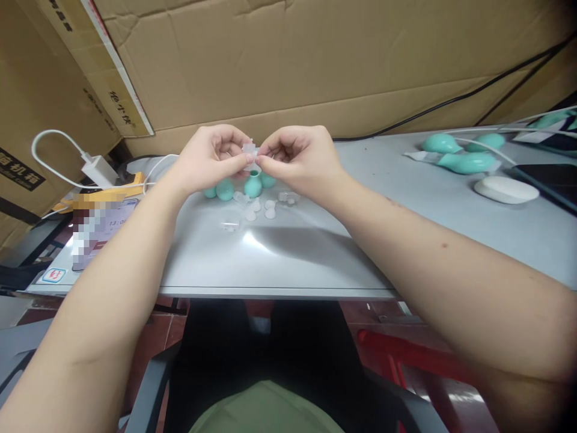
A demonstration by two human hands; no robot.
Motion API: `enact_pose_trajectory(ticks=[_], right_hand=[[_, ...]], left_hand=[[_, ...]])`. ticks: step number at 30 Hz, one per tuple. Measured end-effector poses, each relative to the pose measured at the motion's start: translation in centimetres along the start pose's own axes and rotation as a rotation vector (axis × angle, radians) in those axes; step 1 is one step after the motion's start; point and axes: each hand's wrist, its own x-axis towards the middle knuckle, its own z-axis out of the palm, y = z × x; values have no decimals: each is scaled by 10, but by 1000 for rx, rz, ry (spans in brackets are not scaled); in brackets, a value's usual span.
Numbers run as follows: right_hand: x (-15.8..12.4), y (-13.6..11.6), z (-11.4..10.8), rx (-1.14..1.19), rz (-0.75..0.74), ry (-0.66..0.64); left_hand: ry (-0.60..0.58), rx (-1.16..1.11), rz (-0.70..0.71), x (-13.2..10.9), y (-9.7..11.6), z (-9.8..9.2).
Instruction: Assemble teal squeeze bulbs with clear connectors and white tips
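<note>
My left hand (216, 155) and my right hand (297, 153) meet above the table, each in a pinch. Between their fingertips is a small translucent plastic piece (249, 148); its exact kind is too small to make out. Just below the fingers stands a teal rubber bulb (253, 185) with its round opening facing up. Other teal bulbs (225, 189) lie beside it, partly covered by my hands. Closer to me are several small whitish caps (270, 210) and clear plastic pieces, one of them a short clear tube (231, 225).
Cardboard (315, 72) walls in the back of the grey table (279, 264). At left lie a phone (106, 231), a white charger (100, 171) and cables. On the right are wrapped teal bulbs (469, 161), a white oval case (506, 189) and a dark flat device (552, 183).
</note>
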Motion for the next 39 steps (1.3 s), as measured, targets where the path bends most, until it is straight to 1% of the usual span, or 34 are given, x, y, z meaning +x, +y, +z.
enact_pose_trajectory(ticks=[3, 6, 9, 12, 15, 21, 26, 29, 35, 39], right_hand=[[-1, 1, 4, 12, -20, 52], [-1, 2, 5, 27, -30, 68], [0, 2, 6, 45, -20, 38], [0, 4, 5, 60, -4, -9], [1, 8, 5, 54, -17, -51], [2, 18, 7, -42, -138, -107], [4, 3, -1, -121, -54, -165], [5, -6, -7, -134, -14, -200], [7, 0, -13, -93, -8, -285], [6, 3, -14, -49, -15, -283]], left_hand=[[18, -46, -38, -1, 5, 2], [39, -72, -86, -2, 11, 4], [46, -86, -145, -4, 15, 6], [46, -97, -172, -5, 18, 7], [48, -110, -175, -7, 20, 8], [37, -131, -169, -6, 16, 7], [-14, -131, -117, -4, 11, 4], [-32, -121, -111, -4, 11, 2], [-83, -80, -140, -6, 13, 0], [-79, -78, -153, -6, 14, -1]])
